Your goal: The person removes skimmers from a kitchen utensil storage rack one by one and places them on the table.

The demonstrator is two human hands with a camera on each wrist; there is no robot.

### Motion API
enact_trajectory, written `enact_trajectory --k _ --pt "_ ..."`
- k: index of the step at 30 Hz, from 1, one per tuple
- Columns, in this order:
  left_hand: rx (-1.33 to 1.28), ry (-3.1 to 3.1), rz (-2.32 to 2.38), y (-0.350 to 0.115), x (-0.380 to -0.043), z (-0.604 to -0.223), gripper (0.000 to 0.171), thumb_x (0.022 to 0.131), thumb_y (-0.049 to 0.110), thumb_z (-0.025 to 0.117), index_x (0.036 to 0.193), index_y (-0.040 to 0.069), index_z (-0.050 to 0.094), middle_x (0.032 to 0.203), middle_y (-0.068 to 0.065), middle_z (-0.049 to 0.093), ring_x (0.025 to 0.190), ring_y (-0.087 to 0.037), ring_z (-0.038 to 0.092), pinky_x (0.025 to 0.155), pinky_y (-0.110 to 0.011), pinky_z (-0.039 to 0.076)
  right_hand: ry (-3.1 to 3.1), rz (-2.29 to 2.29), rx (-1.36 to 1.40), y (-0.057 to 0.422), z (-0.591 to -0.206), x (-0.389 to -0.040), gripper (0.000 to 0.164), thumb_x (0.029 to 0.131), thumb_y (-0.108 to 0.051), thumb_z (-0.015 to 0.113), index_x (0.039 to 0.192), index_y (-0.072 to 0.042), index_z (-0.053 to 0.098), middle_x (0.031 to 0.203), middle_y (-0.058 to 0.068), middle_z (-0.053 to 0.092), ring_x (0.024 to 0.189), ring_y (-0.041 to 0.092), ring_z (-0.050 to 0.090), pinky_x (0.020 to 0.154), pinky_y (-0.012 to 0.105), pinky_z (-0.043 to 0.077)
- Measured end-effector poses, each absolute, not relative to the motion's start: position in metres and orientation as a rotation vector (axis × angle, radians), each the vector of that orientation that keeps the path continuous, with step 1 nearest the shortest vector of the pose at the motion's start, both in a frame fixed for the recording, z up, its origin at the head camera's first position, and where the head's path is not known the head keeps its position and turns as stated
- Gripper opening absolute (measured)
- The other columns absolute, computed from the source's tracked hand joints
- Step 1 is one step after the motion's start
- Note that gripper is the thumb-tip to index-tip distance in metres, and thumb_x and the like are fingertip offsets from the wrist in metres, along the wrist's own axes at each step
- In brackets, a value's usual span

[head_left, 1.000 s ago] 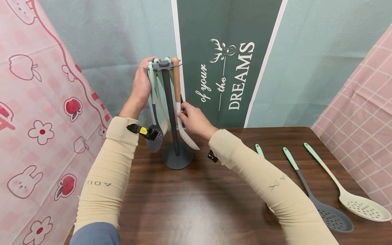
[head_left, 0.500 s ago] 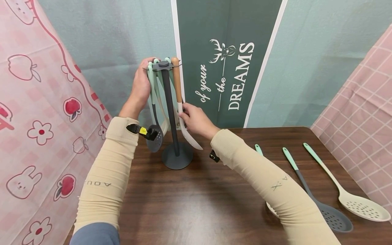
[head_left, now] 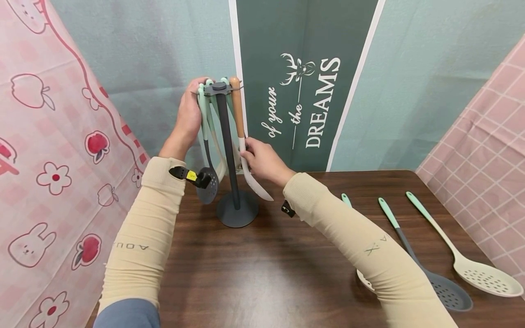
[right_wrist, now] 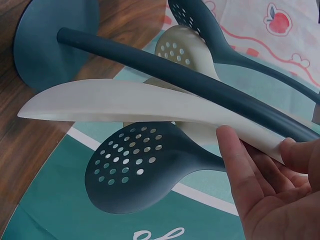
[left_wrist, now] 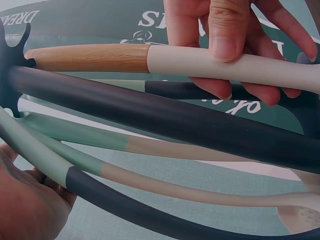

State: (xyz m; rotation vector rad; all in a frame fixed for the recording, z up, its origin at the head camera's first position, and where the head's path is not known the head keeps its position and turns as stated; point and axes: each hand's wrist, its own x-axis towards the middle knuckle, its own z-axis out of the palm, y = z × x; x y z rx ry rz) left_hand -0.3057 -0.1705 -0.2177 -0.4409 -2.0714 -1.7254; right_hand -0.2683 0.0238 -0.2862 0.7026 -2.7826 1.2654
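A dark grey utensil rack (head_left: 228,141) with a round base stands upright on the table. My left hand (head_left: 190,114) grips around its top, beside the green handles; most of its fingers are hidden. My right hand (head_left: 266,159) pinches the white neck of a wooden-handled spatula (head_left: 237,109) between thumb and fingers. The spatula's upper end is at a hook, and its white head (right_wrist: 100,100) points down, apart from the base. A dark skimmer (head_left: 208,193) with a green handle hangs at the rack's left. Another dark slotted spoon (right_wrist: 130,170) hangs behind the spatula, with cream utensils nearby.
On the table (head_left: 246,282) at the right lie a dark slotted spoon (head_left: 447,289) and a cream slotted spoon (head_left: 488,275). A third green-handled utensil (head_left: 346,200) is partly under my right forearm. Fabric hangs behind and at both sides.
The spatula's lower end has swung slightly right, away from the post, along with my right hand. My left hand and the rack have stayed in place.
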Motion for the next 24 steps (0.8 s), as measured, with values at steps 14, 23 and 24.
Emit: enact_trajectory --k 14,23,24 --pt "-0.432 -2.048 -1.774 -0.1691 -0.3040 -0.2168 0.046 0.110 0.027 0.023 0.135 0.009 0.057 0.132 -0.002 0.054 0.114 -0.012 0.050 0.096 -0.026 0.038 -2.765 1.299 0.670 0.0275 -0.2841 -0.2682 0.019 0.108 -0.016 0.050 0.119 -0.004 0.058 0.110 0.012 0.069 0.089 0.023 0.070 0.069 0.033 0.058" --pt "-0.452 -2.039 -1.755 -0.1701 -0.3045 -0.2165 0.048 0.110 0.028 0.023 0.136 0.006 0.056 0.132 -0.002 0.054 0.114 -0.011 0.050 0.097 -0.025 0.038 -2.761 1.314 0.629 0.0313 -0.2808 -0.2699 0.016 0.108 -0.015 0.051 0.117 -0.004 0.058 0.108 0.013 0.069 0.089 0.024 0.070 0.070 0.033 0.059" --pt "-0.451 -2.040 -1.753 -0.1705 -0.3051 -0.2167 0.047 0.110 0.028 0.023 0.135 0.007 0.057 0.132 -0.002 0.055 0.114 -0.011 0.050 0.096 -0.025 0.039 -2.760 1.313 0.627 0.0318 -0.2804 -0.2698 0.016 0.108 -0.015 0.051 0.117 -0.004 0.058 0.107 0.013 0.069 0.089 0.025 0.071 0.070 0.033 0.059"
